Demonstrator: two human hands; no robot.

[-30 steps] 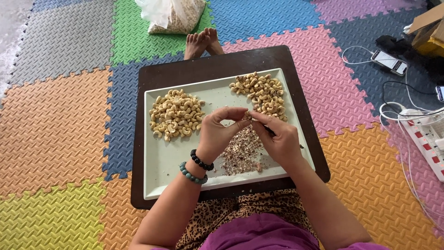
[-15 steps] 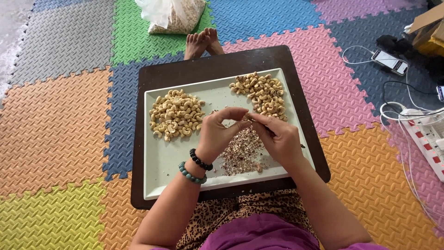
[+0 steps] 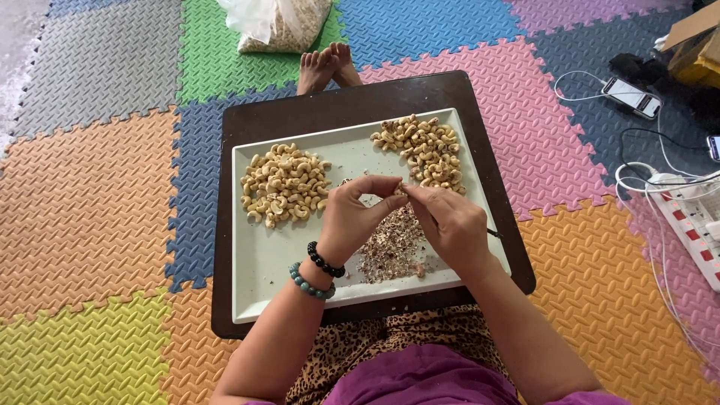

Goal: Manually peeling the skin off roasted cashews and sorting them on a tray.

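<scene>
On the left of the white tray (image 3: pixel 259 285) lies the pile of pale peeled cashews (image 3: pixel 285 185), unchanged from the earlier pictures. Next comes the left hand (image 3: pixel 352 217), wearing two bead bracelets (image 3: pixel 319 270), with thumb and fingertips pinched on a single cashew (image 3: pixel 400 192) held above the tray's middle. Beneath both hands the heap of brown skin flakes (image 3: pixel 390 246) sits as it did a second ago.

The right hand (image 3: pixel 450 225) meets the left at that nut, its fingers closed on the nut's other side and around a thin dark tool whose tip (image 3: pixel 495 234) now shows just past the palm; half a second ago it was less visible. Otherwise the hands have barely shifted, so the peeling of this one nut appears still underway, not finished.

To the right, the pile of unpeeled cashews (image 3: pixel 424 150) stays put. The whole view has slid slightly, which points to a small head movement.
</scene>
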